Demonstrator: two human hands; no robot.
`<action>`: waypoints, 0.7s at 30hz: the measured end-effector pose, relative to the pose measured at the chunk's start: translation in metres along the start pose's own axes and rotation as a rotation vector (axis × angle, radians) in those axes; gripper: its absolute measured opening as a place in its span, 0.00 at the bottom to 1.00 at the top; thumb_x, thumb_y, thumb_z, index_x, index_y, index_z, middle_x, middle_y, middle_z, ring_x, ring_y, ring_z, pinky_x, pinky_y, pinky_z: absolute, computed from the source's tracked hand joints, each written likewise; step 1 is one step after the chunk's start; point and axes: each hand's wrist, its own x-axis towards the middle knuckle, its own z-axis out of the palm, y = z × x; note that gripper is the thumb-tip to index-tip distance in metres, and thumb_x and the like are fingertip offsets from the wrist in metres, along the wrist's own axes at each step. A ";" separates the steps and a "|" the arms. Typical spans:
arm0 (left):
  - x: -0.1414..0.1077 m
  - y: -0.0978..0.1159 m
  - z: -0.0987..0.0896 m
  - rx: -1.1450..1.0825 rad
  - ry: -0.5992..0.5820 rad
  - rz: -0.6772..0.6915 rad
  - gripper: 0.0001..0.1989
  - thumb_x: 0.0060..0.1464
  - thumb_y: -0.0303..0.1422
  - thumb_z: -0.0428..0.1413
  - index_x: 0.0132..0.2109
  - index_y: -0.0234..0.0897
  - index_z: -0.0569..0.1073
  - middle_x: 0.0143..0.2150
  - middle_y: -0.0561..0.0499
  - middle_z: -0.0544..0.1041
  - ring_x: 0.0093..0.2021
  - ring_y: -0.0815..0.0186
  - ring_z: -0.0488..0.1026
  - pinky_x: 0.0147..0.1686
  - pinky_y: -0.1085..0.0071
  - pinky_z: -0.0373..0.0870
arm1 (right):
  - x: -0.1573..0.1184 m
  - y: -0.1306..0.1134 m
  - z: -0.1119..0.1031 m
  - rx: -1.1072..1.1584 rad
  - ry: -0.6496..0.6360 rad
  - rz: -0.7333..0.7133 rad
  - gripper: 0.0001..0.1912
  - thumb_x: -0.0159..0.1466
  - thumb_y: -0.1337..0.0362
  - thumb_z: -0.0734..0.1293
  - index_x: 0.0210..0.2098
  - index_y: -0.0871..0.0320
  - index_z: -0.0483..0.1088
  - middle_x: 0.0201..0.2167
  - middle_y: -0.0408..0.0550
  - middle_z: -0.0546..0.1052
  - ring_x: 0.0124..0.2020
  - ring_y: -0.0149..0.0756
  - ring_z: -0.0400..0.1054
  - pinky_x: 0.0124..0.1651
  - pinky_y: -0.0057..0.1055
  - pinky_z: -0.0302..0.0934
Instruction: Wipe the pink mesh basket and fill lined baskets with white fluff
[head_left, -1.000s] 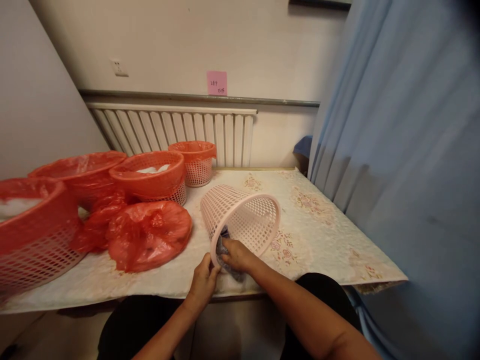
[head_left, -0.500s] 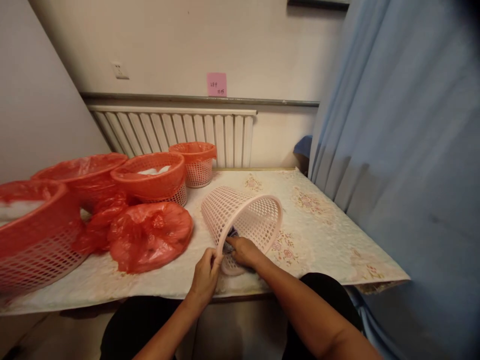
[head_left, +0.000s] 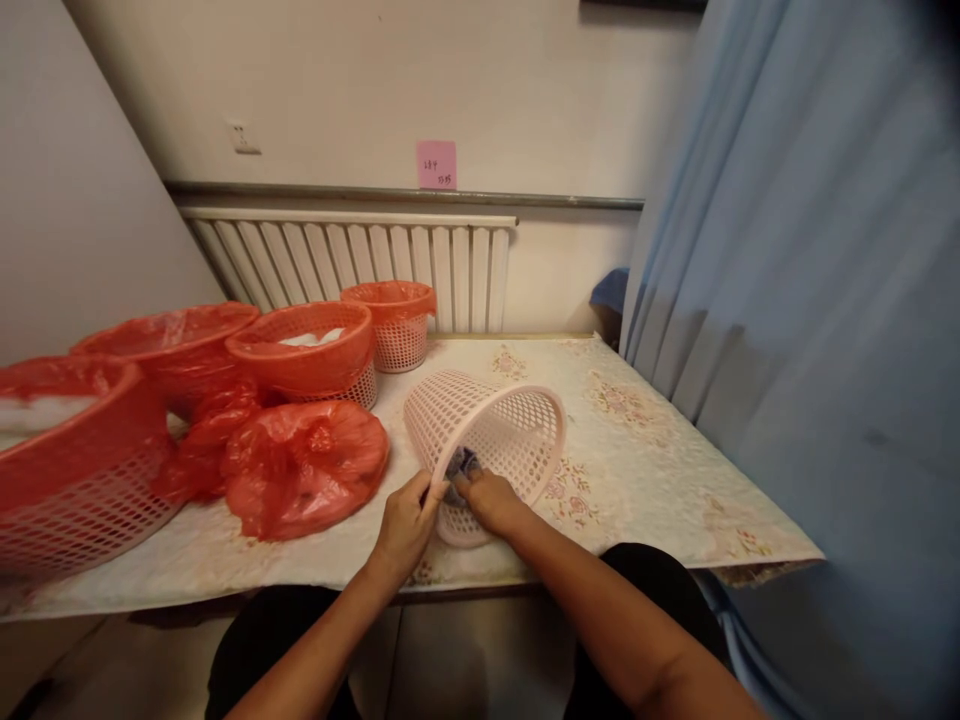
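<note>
A pale pink perforated basket (head_left: 442, 408) lies tilted on its side on the table, its mouth turned toward me and to the right. My left hand (head_left: 409, 520) grips the near left part of its rim. Inside the mouth, my right hand (head_left: 489, 500) is closed on a dark grey-blue cloth (head_left: 463, 464), pressed against the inner wall near the rim. Part of the cloth is hidden by my fingers and the rim.
Left of the basket lies a crumpled red plastic bag (head_left: 311, 470). Several red-lined baskets (head_left: 300, 365) stand behind and left of it. A flowered cloth covers the table (head_left: 637, 480); a blue curtain (head_left: 780, 300) hangs at the right, a radiator (head_left: 360, 240) behind.
The basket has turned slightly, and more of the dark cloth shows above my right hand. My left hand still grips the rim. The view has shifted slightly.
</note>
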 end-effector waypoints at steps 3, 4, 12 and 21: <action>0.006 0.012 -0.008 0.042 -0.031 0.063 0.17 0.60 0.43 0.47 0.27 0.38 0.63 0.24 0.57 0.63 0.26 0.69 0.61 0.28 0.73 0.56 | 0.005 0.013 -0.001 0.087 0.032 0.077 0.17 0.61 0.69 0.62 0.48 0.54 0.73 0.43 0.56 0.76 0.48 0.49 0.68 0.53 0.45 0.58; 0.006 0.015 -0.009 0.038 -0.050 0.068 0.17 0.61 0.43 0.46 0.28 0.38 0.63 0.24 0.57 0.63 0.26 0.69 0.61 0.29 0.73 0.56 | 0.007 0.017 -0.002 0.139 0.051 0.100 0.17 0.59 0.70 0.63 0.47 0.54 0.74 0.42 0.55 0.76 0.47 0.49 0.69 0.53 0.45 0.58; -0.001 0.013 -0.003 -0.005 -0.071 0.045 0.09 0.58 0.39 0.50 0.38 0.37 0.66 0.24 0.59 0.61 0.25 0.69 0.62 0.27 0.73 0.59 | 0.035 0.036 -0.016 0.765 0.432 0.247 0.20 0.59 0.58 0.60 0.49 0.56 0.72 0.42 0.47 0.80 0.42 0.41 0.74 0.47 0.36 0.66; -0.006 0.023 0.004 -0.054 -0.242 0.227 0.27 0.59 0.28 0.47 0.66 0.36 0.58 0.59 0.43 0.72 0.53 0.62 0.73 0.56 0.63 0.68 | 0.039 0.003 -0.060 1.453 0.787 0.062 0.16 0.61 0.55 0.65 0.46 0.55 0.71 0.44 0.46 0.77 0.46 0.37 0.71 0.50 0.35 0.67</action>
